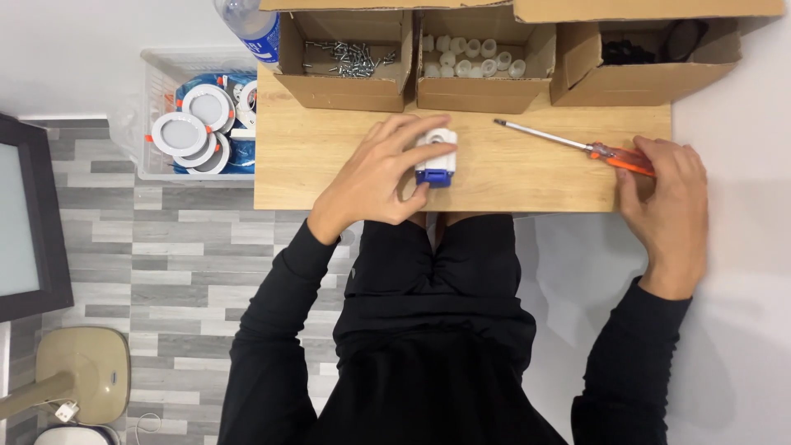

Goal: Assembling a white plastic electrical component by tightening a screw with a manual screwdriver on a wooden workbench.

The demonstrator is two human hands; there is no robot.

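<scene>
Wooden tabletop (329, 185) carries three open cardboard boxes (471, 62) beyond both hands, a white-and-blue fitting (435, 161) under the left hand (381, 177), an orange-handled screwdriver (577, 147) touching the right hand (666, 198).

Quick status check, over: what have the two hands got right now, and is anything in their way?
Left hand grips white-and-blue part on wooden board. Right hand touches orange-handled screwdriver. Nothing between them.

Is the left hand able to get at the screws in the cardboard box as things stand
Probably yes. The box of screws stands open-topped just beyond the left hand with only bare wooden board between, but that hand is holding the white and blue part, so it isn't free.
</scene>
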